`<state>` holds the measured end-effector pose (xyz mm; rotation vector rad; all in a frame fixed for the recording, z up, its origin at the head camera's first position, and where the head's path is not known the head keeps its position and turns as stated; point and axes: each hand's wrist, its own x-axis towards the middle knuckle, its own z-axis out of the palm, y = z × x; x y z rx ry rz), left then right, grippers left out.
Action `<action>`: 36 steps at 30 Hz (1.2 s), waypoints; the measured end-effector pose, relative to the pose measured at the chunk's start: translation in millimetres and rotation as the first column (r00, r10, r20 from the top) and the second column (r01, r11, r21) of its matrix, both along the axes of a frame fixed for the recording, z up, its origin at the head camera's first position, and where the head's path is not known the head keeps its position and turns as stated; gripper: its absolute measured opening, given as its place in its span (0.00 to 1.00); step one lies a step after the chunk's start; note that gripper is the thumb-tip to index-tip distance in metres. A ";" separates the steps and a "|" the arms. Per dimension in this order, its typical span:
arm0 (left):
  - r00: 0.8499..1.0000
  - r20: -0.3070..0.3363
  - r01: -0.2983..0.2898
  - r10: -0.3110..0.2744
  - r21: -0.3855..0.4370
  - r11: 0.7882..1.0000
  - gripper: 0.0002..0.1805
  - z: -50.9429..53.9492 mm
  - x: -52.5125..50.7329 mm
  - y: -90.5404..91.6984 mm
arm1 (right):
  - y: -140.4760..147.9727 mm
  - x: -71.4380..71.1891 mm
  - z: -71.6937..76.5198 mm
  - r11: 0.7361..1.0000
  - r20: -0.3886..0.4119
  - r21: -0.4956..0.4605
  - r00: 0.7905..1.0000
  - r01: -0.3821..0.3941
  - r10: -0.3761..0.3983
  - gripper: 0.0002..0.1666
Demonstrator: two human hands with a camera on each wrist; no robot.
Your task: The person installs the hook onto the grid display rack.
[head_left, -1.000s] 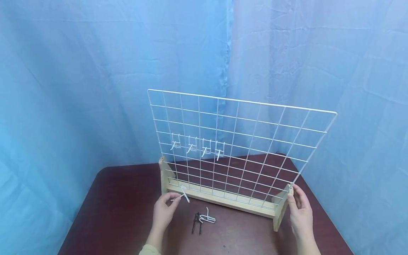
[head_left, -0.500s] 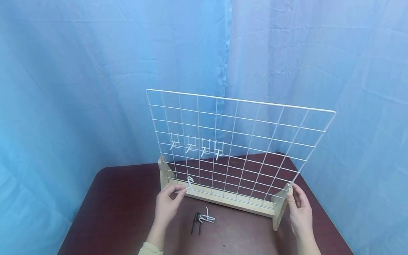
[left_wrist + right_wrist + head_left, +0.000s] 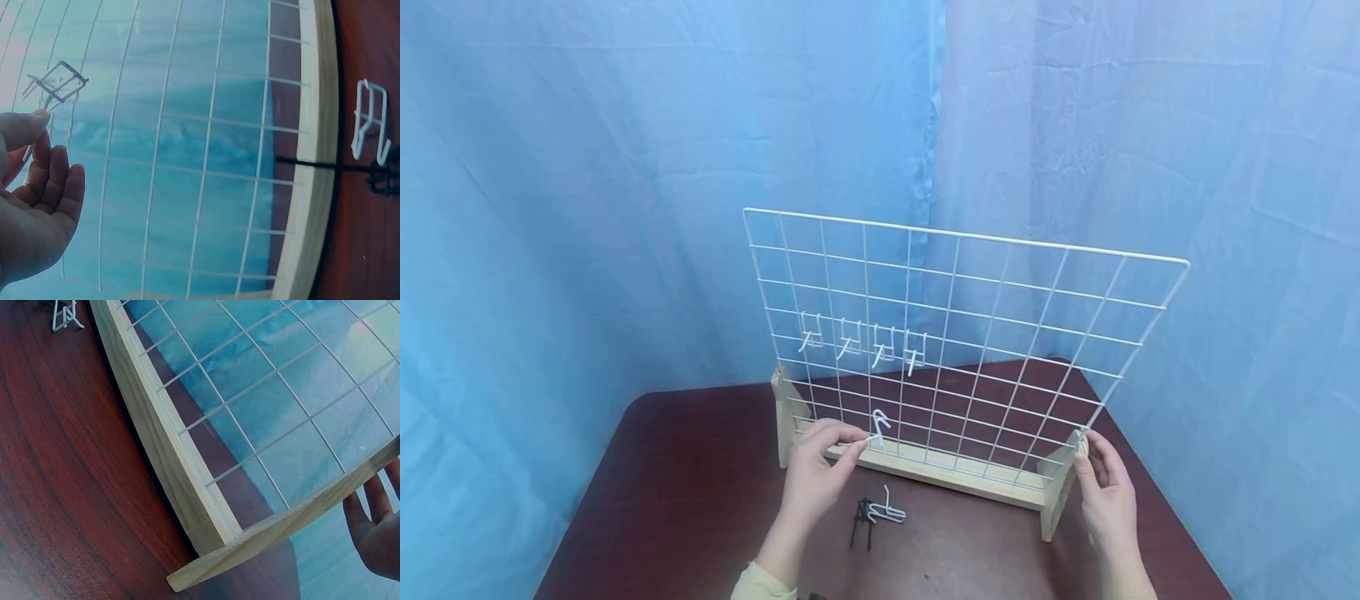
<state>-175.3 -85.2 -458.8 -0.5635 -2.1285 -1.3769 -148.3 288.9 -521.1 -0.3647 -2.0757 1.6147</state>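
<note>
My left hand (image 3: 820, 471) pinches a white wire hook (image 3: 881, 435) between thumb and fingertips, in front of the lower part of a white wire grid panel (image 3: 962, 235). The left wrist view shows the hook's (image 3: 85, 80) square wire frame above the fingertips, with the other fingers loosely curled. The panel stands tilted in a wooden base (image 3: 955, 479). Several white hooks (image 3: 912, 364) hang in a row on its left half. At the right end, my right hand (image 3: 1108, 504) grips the top of the wooden side support (image 3: 1055, 504), fingers partly behind it.
On the dark red table (image 3: 700, 467) before the base lie a loose white hook (image 3: 891, 520) and black wire hooks (image 3: 862, 510) touching or overlapping it. Blue curtains (image 3: 662, 167) hang behind and at both sides. A dark object (image 3: 817, 596) shows at the bottom edge.
My left hand has moved right and slightly up with the white hook, which now stands more upright against the panel. The right hand has stayed on the side support.
</note>
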 end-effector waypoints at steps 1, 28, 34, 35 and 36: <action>1.000 -0.005 0.006 -0.006 -0.006 1.000 0.10 2.2 0.4 2.4 | 0.0 0.1 -0.1 1.000 0.000 -0.001 1.000 0.000 0.000 0.27; 0.965 -0.258 0.037 -0.036 0.002 0.999 0.07 62.3 -5.4 71.8 | -1.5 -0.1 -1.3 1.000 -0.007 -0.017 1.000 0.008 -0.008 0.27; 0.948 -0.318 -0.023 0.027 0.017 1.000 0.06 69.1 -11.3 88.2 | -1.8 -0.1 -1.6 0.999 -0.014 -0.034 1.000 0.009 -0.009 0.26; 0.947 -0.319 -0.035 0.041 0.026 0.999 0.06 70.4 -12.0 90.5 | -1.9 0.0 -1.7 0.999 -0.015 -0.034 1.000 0.009 -0.009 0.26; 0.947 -0.316 -0.046 0.055 0.036 0.998 0.06 71.7 -12.5 92.6 | -1.9 0.0 -1.8 0.999 -0.017 -0.036 1.000 0.008 -0.008 0.26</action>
